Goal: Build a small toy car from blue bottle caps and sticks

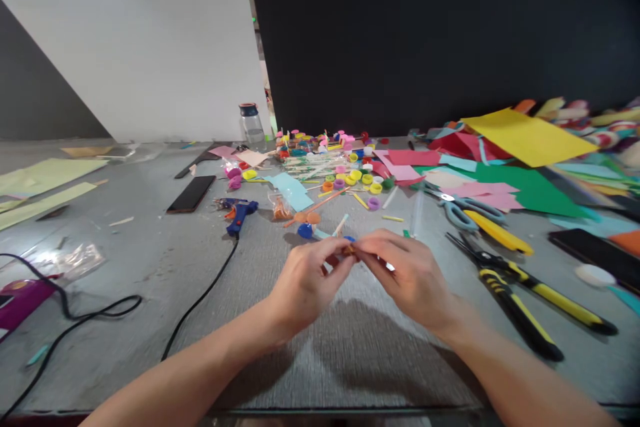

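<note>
My left hand (311,272) and my right hand (407,273) meet at the middle of the table, fingertips pinched together. Between them is a small orange-brown piece (349,249), mostly covered by the fingers, so its kind is unclear. A bit of blue shows just behind the fingertips; whether it belongs to the held piece I cannot tell. Just beyond my left hand lie a round blue piece (305,231) with a light blue strip beside it and an orange rounded piece (307,217). A small bag of orange bits (280,207) rests a little farther off.
A blue glue gun (243,215) with a black cord and a phone (191,194) lie at left. Pliers (520,280) and scissors (463,207) are at right. Colourful bottle caps (367,179), coloured paper (530,137) and a glass bottle (251,127) stand or lie toward the back.
</note>
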Demonstrator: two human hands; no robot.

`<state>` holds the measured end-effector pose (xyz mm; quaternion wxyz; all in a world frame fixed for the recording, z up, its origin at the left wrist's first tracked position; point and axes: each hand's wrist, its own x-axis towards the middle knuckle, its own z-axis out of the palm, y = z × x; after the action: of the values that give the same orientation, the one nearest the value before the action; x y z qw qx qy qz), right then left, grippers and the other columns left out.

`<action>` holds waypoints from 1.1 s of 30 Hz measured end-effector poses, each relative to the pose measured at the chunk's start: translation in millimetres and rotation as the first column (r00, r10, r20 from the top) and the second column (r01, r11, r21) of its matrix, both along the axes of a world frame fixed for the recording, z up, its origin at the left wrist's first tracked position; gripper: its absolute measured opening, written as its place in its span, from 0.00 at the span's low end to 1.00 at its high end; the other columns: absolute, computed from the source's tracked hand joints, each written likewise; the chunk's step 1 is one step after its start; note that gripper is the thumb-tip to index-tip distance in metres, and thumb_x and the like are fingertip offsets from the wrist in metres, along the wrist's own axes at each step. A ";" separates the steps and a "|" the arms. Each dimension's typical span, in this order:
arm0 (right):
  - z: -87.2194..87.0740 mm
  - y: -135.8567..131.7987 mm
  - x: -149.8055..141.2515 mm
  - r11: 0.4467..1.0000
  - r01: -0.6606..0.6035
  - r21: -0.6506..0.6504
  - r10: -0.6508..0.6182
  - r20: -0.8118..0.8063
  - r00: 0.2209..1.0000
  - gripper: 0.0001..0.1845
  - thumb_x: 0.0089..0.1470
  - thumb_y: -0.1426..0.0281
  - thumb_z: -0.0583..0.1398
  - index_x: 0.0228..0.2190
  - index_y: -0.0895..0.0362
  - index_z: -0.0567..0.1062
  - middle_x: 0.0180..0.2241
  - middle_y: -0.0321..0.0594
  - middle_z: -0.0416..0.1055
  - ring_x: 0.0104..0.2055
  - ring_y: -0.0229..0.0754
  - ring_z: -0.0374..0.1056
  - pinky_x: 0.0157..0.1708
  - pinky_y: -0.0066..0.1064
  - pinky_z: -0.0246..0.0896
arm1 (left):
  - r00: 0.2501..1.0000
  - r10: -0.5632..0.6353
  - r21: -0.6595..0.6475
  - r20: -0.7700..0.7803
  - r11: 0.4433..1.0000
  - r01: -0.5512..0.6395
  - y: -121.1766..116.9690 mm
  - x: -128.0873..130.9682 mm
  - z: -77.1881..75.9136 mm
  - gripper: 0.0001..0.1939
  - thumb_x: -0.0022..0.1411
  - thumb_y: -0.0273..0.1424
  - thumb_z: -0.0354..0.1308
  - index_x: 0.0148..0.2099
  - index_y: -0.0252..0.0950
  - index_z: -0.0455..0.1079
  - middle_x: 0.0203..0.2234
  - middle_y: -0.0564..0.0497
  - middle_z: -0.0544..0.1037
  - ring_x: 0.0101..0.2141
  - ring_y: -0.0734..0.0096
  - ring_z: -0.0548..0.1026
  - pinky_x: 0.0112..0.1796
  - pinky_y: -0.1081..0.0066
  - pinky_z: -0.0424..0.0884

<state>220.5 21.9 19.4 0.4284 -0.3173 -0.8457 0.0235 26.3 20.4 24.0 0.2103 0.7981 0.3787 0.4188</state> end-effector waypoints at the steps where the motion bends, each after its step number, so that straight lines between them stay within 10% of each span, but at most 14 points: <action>1: -0.4 0.4 0.1 1.000 0.008 0.020 -0.009 0.015 1.000 0.06 0.65 0.76 0.57 0.39 0.59 0.75 0.37 0.42 0.76 0.38 0.41 0.72 0.39 0.31 0.66 | 1.000 0.008 0.004 0.006 1.000 -0.008 0.5 -0.2 -0.9 0.08 0.65 0.25 0.61 0.46 0.33 0.75 0.31 0.52 0.81 0.29 0.75 0.77 0.30 0.76 0.70; 8: 0.1 -0.9 -1.2 1.000 0.023 0.016 -0.023 0.024 0.999 0.15 0.66 0.73 0.59 0.54 0.60 0.72 0.45 0.45 0.78 0.44 0.42 0.74 0.45 0.33 0.68 | 1.000 0.019 0.049 -0.019 0.999 -0.018 3.0 -4.0 -1.6 0.05 0.67 0.24 0.58 0.41 0.35 0.75 0.29 0.53 0.81 0.28 0.75 0.78 0.30 0.75 0.70; 18: -2.0 1.5 -2.5 0.997 0.071 -0.026 -0.067 0.106 0.992 0.08 0.68 0.72 0.55 0.38 0.56 0.74 0.35 0.41 0.77 0.35 0.43 0.73 0.34 0.33 0.64 | 0.943 0.113 0.351 -0.312 0.936 0.004 2.4 -6.1 -4.7 0.11 0.71 0.30 0.54 0.51 0.31 0.71 0.33 0.46 0.82 0.31 0.65 0.81 0.33 0.67 0.77; 33: -2.7 -1.8 -2.5 0.998 0.050 0.040 -0.053 0.070 0.996 0.06 0.68 0.73 0.56 0.40 0.56 0.75 0.35 0.39 0.77 0.35 0.41 0.73 0.35 0.31 0.65 | 0.942 0.168 0.548 -0.292 0.836 0.021 3.6 -9.8 -1.4 0.09 0.71 0.27 0.53 0.44 0.32 0.74 0.34 0.47 0.84 0.32 0.67 0.82 0.34 0.70 0.79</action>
<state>218.0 20.1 16.7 0.4046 -0.3315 -0.8522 -0.0148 16.6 24.0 22.6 -0.1072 0.8676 0.3048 0.3780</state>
